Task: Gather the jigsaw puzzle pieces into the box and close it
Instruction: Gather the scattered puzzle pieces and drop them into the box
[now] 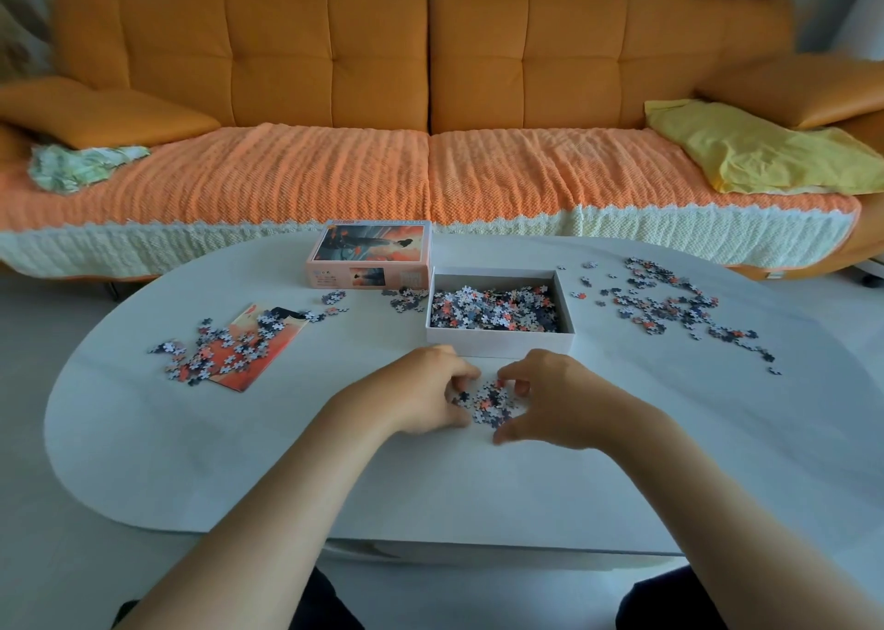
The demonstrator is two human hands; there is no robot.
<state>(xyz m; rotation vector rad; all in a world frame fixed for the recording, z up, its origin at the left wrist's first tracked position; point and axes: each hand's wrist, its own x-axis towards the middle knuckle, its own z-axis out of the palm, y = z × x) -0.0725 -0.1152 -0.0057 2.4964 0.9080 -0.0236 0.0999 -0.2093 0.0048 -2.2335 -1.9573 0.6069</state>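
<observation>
A white open box stands mid-table, partly filled with puzzle pieces. Its printed lid lies behind it to the left. Just in front of the box, my left hand and my right hand curl around a small heap of pieces from both sides, fingers and thumbs cupping it on the tabletop. More loose pieces are scattered to the right of the box. Another scatter of pieces lies at the left on a reference picture sheet. A few pieces sit by the box's left corner.
The white oval table has its near edge close to my knees. An orange sofa with a knitted cover runs behind it, a yellow cloth on its right end and a patterned cloth on its left.
</observation>
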